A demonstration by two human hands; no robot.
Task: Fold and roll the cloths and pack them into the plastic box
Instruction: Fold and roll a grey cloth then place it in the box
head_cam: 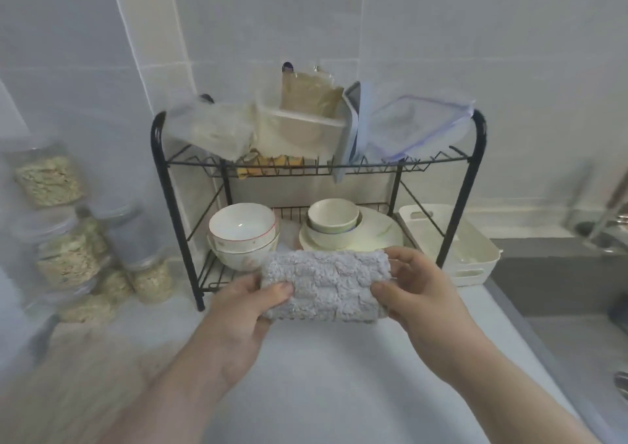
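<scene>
A fluffy grey cloth [328, 285], rolled into a thick bundle, hangs above the white counter in front of the dish rack. My left hand [244, 311] grips its left end with the thumb on top. My right hand [421, 294] grips its right end the same way. A white plastic box [475, 256] with a handle slot stands on the counter to the right of the rack, beyond my right hand. Its inside looks bare from here.
A black wire dish rack [316, 168] stands behind the cloth, with bowls [243, 233] and plates [346, 233] below and plastic containers on top. Stacked jars of grain [71, 256] line the left. A sink [577, 307] and tap lie at the right.
</scene>
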